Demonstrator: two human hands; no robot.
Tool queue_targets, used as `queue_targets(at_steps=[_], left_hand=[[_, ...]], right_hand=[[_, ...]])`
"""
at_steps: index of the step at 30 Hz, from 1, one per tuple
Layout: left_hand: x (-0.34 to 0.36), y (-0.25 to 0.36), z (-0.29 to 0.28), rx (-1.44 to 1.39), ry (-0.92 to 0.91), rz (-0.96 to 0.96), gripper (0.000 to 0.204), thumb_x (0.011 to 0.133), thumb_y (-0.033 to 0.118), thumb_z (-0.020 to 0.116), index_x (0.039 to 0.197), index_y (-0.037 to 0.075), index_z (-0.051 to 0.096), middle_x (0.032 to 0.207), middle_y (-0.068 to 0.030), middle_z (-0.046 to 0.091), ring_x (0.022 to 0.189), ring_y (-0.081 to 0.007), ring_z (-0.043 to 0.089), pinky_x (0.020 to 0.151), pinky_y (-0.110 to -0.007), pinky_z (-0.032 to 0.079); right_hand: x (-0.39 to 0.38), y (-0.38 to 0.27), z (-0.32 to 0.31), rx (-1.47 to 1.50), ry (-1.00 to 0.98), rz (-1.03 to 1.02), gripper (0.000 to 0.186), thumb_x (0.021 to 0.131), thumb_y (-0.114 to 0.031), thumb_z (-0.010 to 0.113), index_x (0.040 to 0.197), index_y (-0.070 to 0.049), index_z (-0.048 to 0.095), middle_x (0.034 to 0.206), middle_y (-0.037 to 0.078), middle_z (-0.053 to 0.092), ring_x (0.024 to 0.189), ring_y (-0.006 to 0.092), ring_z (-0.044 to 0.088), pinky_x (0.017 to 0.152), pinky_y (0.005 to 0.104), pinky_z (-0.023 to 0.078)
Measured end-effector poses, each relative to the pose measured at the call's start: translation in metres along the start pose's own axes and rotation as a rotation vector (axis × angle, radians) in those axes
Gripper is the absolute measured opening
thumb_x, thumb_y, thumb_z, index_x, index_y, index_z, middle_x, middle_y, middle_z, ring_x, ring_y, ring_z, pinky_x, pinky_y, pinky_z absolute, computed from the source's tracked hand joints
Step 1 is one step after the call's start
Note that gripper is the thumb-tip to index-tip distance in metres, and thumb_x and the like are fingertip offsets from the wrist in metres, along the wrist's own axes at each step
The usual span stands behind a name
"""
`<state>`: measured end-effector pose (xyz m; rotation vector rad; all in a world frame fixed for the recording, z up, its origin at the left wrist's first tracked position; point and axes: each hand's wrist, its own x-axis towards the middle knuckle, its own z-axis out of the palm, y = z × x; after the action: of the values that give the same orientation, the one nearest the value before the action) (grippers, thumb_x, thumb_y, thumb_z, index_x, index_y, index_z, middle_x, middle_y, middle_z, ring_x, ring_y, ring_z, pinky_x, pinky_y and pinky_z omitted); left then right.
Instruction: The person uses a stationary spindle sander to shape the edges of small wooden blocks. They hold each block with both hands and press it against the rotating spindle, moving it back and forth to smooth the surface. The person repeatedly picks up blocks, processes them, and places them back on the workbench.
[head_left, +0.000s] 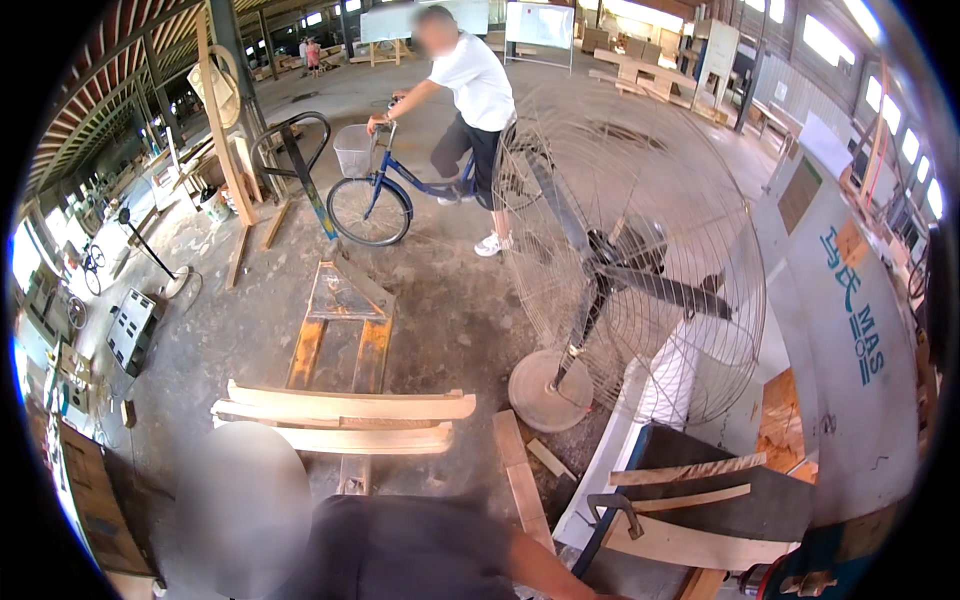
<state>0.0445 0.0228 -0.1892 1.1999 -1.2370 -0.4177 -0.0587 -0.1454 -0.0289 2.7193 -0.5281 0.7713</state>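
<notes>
Neither of my hands shows in the head view. Along the lower edge a co-worker in a dark shirt (pixel 400 550) is close by, one bare arm (pixel 548 568) stretching to the right; that hand is cut off by the frame. Just beyond this person, pale curved wooden pieces (pixel 340 405) lie stacked across the orange forks of a pallet jack (pixel 372 350). At the lower right, a dark machine table (pixel 745 505) carries several curved wooden strips (pixel 690 545) and a dark metal C-clamp (pixel 622 510) at its left edge.
A large caged fan (pixel 600 255) stands on a round base (pixel 550 390) right of the jack. Behind it, a person in white straddles a blue bicycle (pixel 400 180). A grey machine housing (pixel 840 290) rises at right. Wooden boards (pixel 522 470) lie on the floor.
</notes>
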Motion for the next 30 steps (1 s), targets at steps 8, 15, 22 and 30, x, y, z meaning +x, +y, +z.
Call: queue_targets(at_steps=[8,15,22,30], left_hand=[[-0.155,0.091,-0.14,0.175,-0.025,-0.198,0.022,0.103,0.025,0.063,0.113,0.007,0.073,0.117,-0.013,0.069,0.109,-0.0327,0.067,0.094,-0.047,0.055],[-0.285,0.124,-0.154,0.399,0.266,-0.456,0.02,0.103,0.019,0.063,0.111,0.006,0.075,0.117,-0.0143,0.073,0.112,-0.0343,0.07,0.093,-0.045,0.056],[-0.36,0.156,-0.085,0.681,0.69,-1.044,0.017,0.097,0.016,0.065,0.106,0.011,0.08,0.107,-0.0131,0.076,0.104,-0.0353,0.072,0.089,-0.048,0.057],[-0.291,0.224,-0.07,0.578,0.599,-0.855,0.016,0.1,0.021,0.066,0.108,0.014,0.077,0.1,-0.0147,0.074,0.096,-0.0374,0.072,0.084,-0.051,0.057]], right_hand=[[0.026,-0.039,0.01,-0.05,0.019,0.016,0.029,0.098,-0.036,0.068,0.118,-0.019,0.079,0.095,0.015,0.067,0.083,0.0388,0.066,0.067,0.0575,0.054],[0.034,-0.057,0.002,-0.086,0.024,0.033,0.033,0.102,-0.041,0.065,0.123,-0.019,0.079,0.098,0.014,0.069,0.086,0.0382,0.067,0.071,0.0565,0.055],[0.01,-0.022,-0.004,-0.169,0.014,0.038,0.038,0.106,-0.046,0.062,0.127,-0.019,0.078,0.102,0.013,0.07,0.089,0.0376,0.067,0.074,0.0555,0.056],[0.004,-0.017,-0.023,-0.25,0.166,-0.116,0.028,0.105,-0.042,0.066,0.117,-0.023,0.082,0.095,0.008,0.072,0.077,0.0304,0.067,0.063,0.0482,0.055]])
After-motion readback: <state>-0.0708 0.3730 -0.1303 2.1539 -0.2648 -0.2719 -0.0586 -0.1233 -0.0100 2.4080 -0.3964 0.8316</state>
